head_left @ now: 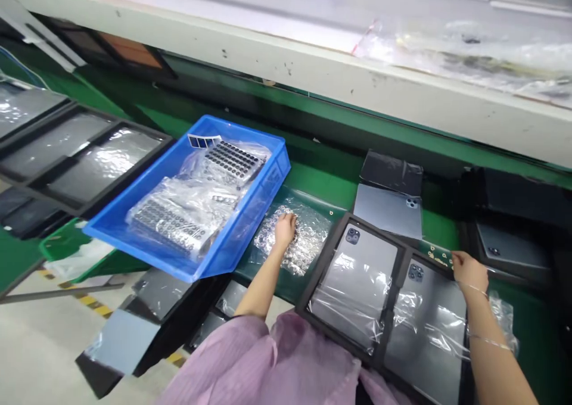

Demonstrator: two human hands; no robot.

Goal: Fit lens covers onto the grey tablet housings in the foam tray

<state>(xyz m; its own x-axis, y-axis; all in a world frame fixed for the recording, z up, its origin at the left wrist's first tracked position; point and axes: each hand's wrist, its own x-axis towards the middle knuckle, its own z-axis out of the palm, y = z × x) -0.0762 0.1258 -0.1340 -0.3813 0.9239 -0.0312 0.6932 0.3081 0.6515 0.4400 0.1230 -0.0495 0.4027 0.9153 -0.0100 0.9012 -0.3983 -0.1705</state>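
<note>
So the left hand (pixel 285 229) is in a loose pile of small shiny metal rings (pixel 308 241) on crinkly clear plastic, fingers bunched, while the right's (pixel 469 272) fingers pinch close by tiny gold bits (pixel 440 259) beside the dark-framed, film-wrapped flat panels (pixel 357 274), grip contents unclear.

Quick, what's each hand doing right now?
Left hand: on small shiny rings; grip can't be told.
Right hand: at dark tray's far edge; grip can't be told.
</note>
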